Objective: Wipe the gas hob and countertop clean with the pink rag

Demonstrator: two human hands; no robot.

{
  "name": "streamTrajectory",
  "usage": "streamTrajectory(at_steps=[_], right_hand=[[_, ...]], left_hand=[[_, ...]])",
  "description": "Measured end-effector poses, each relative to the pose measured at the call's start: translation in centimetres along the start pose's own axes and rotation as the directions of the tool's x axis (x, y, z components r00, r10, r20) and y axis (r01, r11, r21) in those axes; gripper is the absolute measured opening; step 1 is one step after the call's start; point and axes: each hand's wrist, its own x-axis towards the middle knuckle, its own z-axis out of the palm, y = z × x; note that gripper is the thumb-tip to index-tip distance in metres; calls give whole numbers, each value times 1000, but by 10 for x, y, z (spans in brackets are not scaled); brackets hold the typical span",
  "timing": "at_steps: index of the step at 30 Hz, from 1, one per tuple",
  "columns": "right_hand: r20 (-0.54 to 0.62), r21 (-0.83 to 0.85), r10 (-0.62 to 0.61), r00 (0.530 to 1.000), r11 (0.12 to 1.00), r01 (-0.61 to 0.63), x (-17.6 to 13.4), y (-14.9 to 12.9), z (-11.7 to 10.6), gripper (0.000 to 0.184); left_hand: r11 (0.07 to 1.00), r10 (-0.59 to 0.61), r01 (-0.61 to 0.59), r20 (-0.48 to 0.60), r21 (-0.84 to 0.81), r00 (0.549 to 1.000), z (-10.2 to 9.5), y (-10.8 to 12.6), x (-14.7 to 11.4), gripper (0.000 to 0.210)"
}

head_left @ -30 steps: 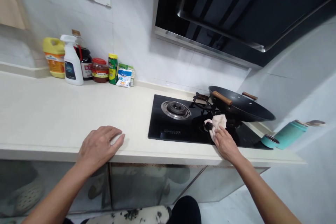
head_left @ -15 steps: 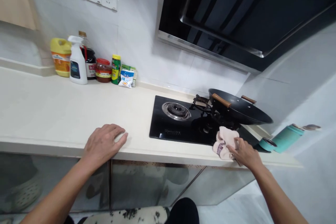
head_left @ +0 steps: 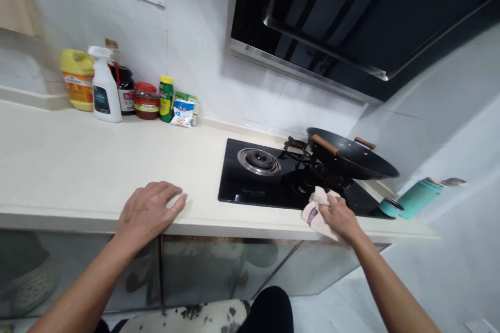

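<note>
The right hand [head_left: 340, 217] presses a pale cloth [head_left: 315, 211] onto the front edge of the black glass hob [head_left: 250, 187], its fingers [head_left: 326, 209] curled over the cloth and gripping it; the cloth bunches out to the left of them. The left hand [head_left: 146, 212] lies flat on the cream tabletop [head_left: 78, 166], fingers spread and released. A dark wok [head_left: 351, 158] sits on the right burner just behind the cloth. Bottles and jars [head_left: 117, 91] line the white tiled wall, under sockets; a range hood [head_left: 351, 15] hangs above.
</note>
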Motion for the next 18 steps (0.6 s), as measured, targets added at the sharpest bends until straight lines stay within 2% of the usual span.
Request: streamTrajectory(at_steps=[2, 5, 8, 12, 18], right_hand=[[-25, 37, -149, 989, 988, 150, -21, -32, -2, 49], [-39, 124, -364, 931, 922, 366, -34, -84, -3, 52], [39, 201, -447, 894, 880, 431, -19, -127, -5, 58], [152, 185, -352, 924, 928, 323, 30, -155, -6, 62], [174, 99, -92, 980, 992, 76, 107, -158, 9, 53]], left_hand=[[1000, -7, 7, 3, 3, 1000, 1, 1, 0, 41], [1000, -2, 2, 16, -2, 1000, 1, 0, 0, 39], [1000, 9, -8, 26, -24, 1000, -1, -2, -2, 37], [999, 20, -20, -1, -50, 1000, -2, -4, -5, 35], [997, 19, -22, -36, -69, 999, -2, -3, -7, 39]])
